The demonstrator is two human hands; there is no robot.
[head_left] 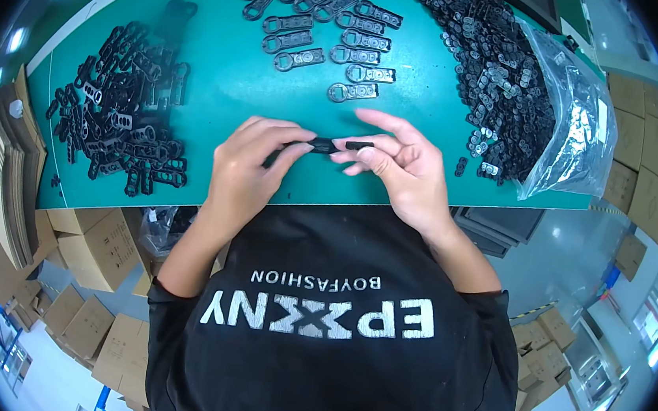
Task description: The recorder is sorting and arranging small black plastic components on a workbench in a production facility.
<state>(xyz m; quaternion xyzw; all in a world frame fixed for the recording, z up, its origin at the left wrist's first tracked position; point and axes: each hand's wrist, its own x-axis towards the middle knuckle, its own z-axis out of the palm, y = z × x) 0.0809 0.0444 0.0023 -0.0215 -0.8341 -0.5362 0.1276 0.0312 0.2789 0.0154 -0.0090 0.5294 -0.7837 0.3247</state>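
My left hand (252, 162) is closed, pinching a black plastic part (322, 145) by its near end just above the table's front edge. My right hand (404, 165) is closed on a small black plastic piece (360, 146), held between thumb and fingers close to the part's right end; its index finger is lifted away. Something small and dark also shows below those fingers, too little to name. Beyond my hands, several long black ring-ended parts (353, 91) lie in loose columns on the green table (230, 77).
A heap of black plastic frames (124, 114) covers the table's left side. At the right is a large pile of small black pieces (506, 96), with a clear plastic bag (575, 118) beside it. Cardboard sheets (12, 167) stand left; cardboard boxes (103, 247) sit below the table.
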